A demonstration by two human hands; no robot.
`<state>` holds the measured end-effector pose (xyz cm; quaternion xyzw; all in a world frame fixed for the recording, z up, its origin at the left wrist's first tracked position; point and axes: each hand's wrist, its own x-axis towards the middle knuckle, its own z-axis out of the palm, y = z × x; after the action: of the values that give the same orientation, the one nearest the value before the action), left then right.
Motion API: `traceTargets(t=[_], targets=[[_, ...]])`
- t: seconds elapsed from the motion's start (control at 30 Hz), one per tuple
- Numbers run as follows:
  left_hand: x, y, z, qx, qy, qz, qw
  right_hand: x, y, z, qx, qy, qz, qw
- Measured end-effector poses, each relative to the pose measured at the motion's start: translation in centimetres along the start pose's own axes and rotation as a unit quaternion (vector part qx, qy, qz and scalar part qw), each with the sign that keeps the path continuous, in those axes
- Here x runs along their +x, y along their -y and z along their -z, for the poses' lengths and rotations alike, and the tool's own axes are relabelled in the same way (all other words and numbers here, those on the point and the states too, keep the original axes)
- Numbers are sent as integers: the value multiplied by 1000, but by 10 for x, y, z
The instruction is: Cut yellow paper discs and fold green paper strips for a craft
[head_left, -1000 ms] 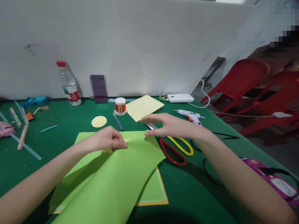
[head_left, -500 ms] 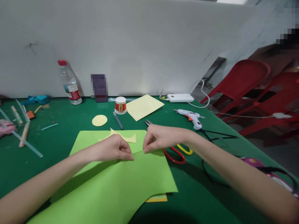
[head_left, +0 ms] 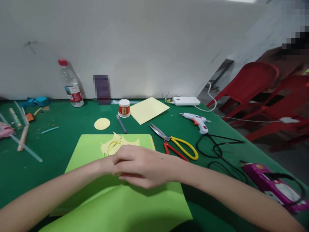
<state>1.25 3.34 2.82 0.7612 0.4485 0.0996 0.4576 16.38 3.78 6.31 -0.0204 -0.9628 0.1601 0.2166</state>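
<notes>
My right hand [head_left: 145, 166] lies across my left hand [head_left: 108, 163] at the far edge of a loose green paper sheet [head_left: 135, 209]. Its fingers are closed together on that edge. The left hand's fingers are hidden beneath it. The loose sheet curves up toward me over a stack of green sheets [head_left: 84, 148] lying flat on the green table [head_left: 60, 129]. Pale yellow paper scraps [head_left: 113, 145] rest on the stack just beyond my hands.
Red-and-yellow scissors [head_left: 178, 146], a white glue gun [head_left: 198, 120] with black cord and a purple glue gun [head_left: 272, 185] lie to the right. Behind are a yellow disc [head_left: 102, 123], pen [head_left: 121, 124], small cup [head_left: 124, 108], yellow sheet [head_left: 148, 110], bottle [head_left: 70, 84], power bank [head_left: 186, 101]. Glue sticks [head_left: 24, 141] lie left.
Both hands came together and drew the loose green sheet toward me. The right hand now covers the left. The yellow scraps and the scissors are fully uncovered.
</notes>
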Motion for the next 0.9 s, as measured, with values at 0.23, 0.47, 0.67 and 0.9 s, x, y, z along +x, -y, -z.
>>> traceTargets(t=[0.23,0.47,0.67,0.9], targets=[[-6,3,0,-88,6,93,992,-1,-4,3,-51,23,40,998],[1,-6,14,-78,127,62,987,-38,-8,15,122,120,-306,937],[-11,-9,-10,-72,121,52,989,-52,-1,0,218,126,-337,907],[-11,-9,-17,-78,120,31,989,-62,6,-7,215,90,-326,916]])
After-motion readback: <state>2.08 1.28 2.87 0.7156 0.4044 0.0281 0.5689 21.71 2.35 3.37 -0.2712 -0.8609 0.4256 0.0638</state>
